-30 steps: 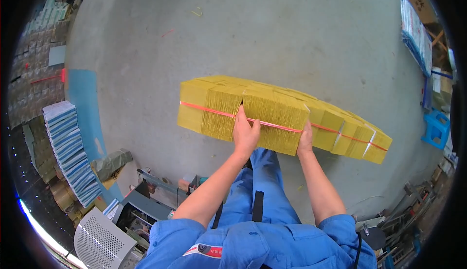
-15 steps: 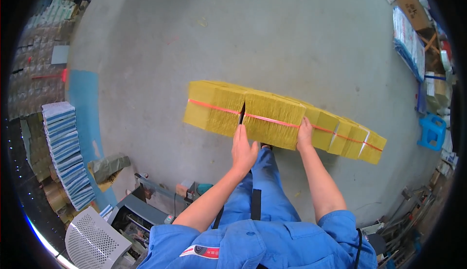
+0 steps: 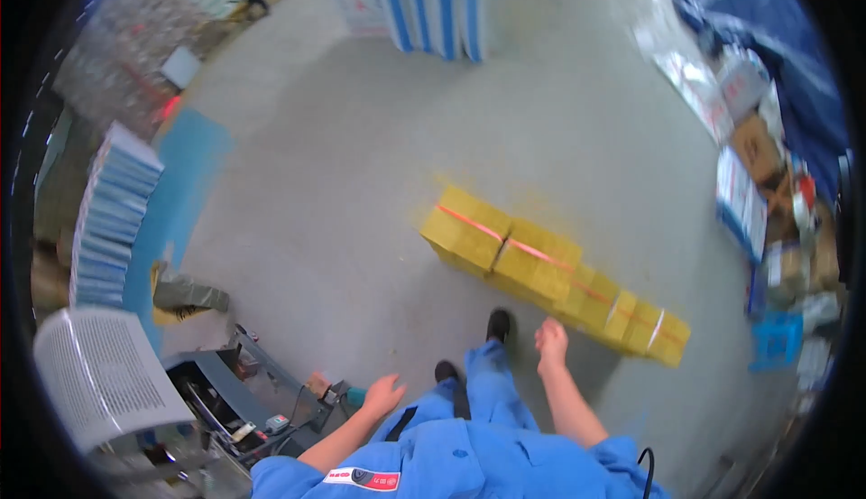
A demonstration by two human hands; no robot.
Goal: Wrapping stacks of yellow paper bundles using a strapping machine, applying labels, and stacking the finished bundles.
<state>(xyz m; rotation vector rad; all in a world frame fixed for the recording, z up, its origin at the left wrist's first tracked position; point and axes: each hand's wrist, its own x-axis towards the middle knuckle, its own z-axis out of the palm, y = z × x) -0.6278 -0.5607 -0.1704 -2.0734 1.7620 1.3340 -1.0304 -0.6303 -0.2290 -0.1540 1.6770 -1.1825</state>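
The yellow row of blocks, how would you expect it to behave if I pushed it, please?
The yellow row is probably heavy, being long and thick. It may bend at the dark gap beside the left end block. The red strap along it likely helps everything move together.

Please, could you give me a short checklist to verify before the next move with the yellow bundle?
1. Left hand empty and away from the yellow bundle: ok.
2. Right hand clear of the bundle: cannot tell; it is blurred and close to the near side.
3. Red strap running along the bundle: ok on the visible side.
4. Bundle sections pressed together: not ok; a dark gap shows between two.
5. Black shoes clear of the bundle: ok, both show apart from it.
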